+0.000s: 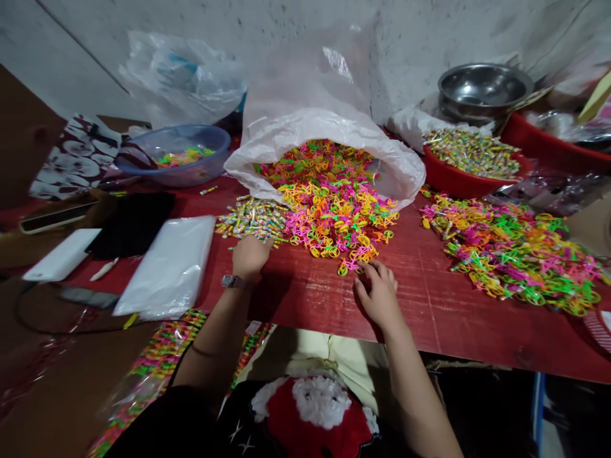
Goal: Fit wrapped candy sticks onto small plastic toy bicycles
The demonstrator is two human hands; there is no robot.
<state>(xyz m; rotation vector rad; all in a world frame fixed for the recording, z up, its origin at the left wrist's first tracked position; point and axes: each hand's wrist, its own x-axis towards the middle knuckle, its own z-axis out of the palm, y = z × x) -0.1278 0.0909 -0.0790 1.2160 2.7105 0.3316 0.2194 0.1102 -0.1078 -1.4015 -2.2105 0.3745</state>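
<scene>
My left hand [251, 256], a watch on its wrist, reaches to the near edge of a pile of small wrapped candy rolls [252, 216]. Its back is toward me, so the fingers are mostly hidden, and I cannot make out a hold. My right hand [379, 294] rests by the front of a heap of bright plastic trinkets [334, 219] with round loops. Its thumb and index finger are apart, the fingertips touching a few pink and green trinkets [351, 266]. The heap spills from a large white plastic bag [305, 124] lying with its mouth toward me.
On the right lies another pile [515, 251] of trinkets mixed with rolls, before a red basin [458, 178] of wrapped rolls. A metal bowl [484, 89] sits behind. Leftward are a blue basin [191, 168], clear plastic bags [167, 267] and a white flat object [64, 254].
</scene>
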